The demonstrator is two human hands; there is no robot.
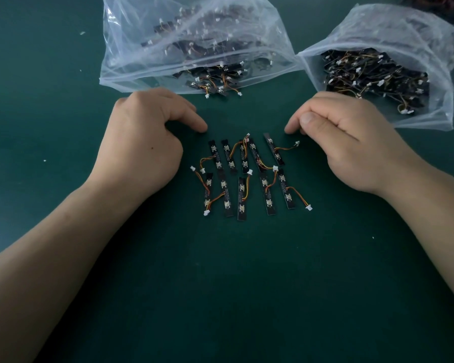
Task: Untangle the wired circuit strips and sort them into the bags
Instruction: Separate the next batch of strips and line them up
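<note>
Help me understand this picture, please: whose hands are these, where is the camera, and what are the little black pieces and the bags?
There is no machine here. A person works with bare hands, and the single picture comes from a camera worn on their head, looking down. The left hand and right hand are down on the green table with fingers curled, holding nothing. Between them lie small black circuit strips with orange and yellow wires and white plugs, set out in two rough rows. Behind them are two clear plastic bags, the left bag and the right bag, both with more strips inside.
</note>
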